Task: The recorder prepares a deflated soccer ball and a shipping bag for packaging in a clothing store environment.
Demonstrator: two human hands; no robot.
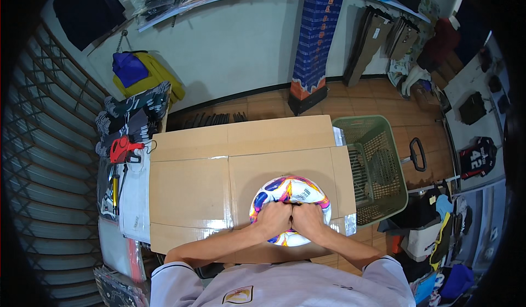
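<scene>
A soft-looking white football (287,188) with blue, pink, orange and yellow markings lies on a flattened cardboard box (189,192) before me. My left hand (276,217) is curled into a fist and presses on the middle of the ball. Right beside it, my right hand (308,220) is also balled up, knuckles against the ball. The ball's surface sinks in around both fists. My fingertips are hidden, and I see no separate object in either hand.
A green plastic basket (392,179) stands right of the cardboard. Along the left lie a red tape-gun-like tool (123,148), a yellow-and-black hand pump (115,194) and folded dark garments (139,109). A blue pillar (314,39) rises beyond the cardboard. Clothes (446,212) crowd the right.
</scene>
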